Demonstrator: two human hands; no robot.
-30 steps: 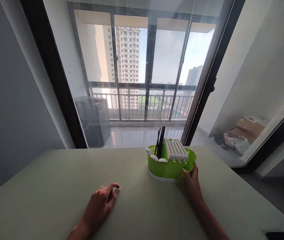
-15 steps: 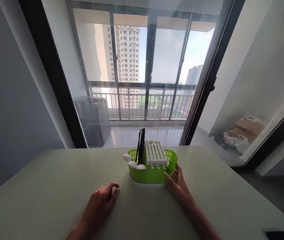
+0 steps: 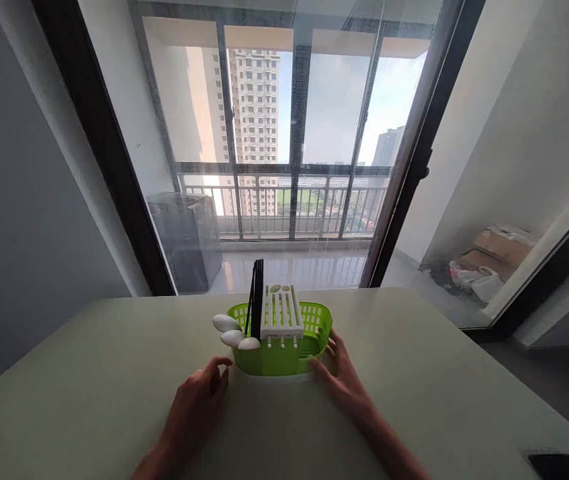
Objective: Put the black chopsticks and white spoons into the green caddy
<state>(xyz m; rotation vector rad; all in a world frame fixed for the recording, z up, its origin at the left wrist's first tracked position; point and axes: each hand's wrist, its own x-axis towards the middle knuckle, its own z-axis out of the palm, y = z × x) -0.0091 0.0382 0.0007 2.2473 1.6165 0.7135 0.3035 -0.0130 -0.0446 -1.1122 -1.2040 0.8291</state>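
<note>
A green utensil basket (image 3: 274, 360) with a white base stands on the pale table (image 3: 114, 373). My right hand (image 3: 337, 370) grips its right end, thumb at the front and fingers around the side. Black chopsticks (image 3: 257, 297) stand upright in the left part of the basket. White spoons (image 3: 233, 338) hang over its left front rim. A white slotted rack (image 3: 282, 313) with small hooks sits across the middle. My left hand (image 3: 201, 393) rests on the table just left of the basket, fingers curled and apart, with nothing visible in it.
A dark flat object (image 3: 559, 465) lies at the table's lower right corner. Behind the table's far edge is a glass sliding door with a dark frame (image 3: 399, 220). Beyond it are a grey appliance (image 3: 189, 240) on the left and cardboard (image 3: 501, 253) with plastic bags on the right.
The basket has slid left and slightly nearer to me, with my right hand moving along on its right end. My left hand has shifted slightly left and now lies close to the basket.
</note>
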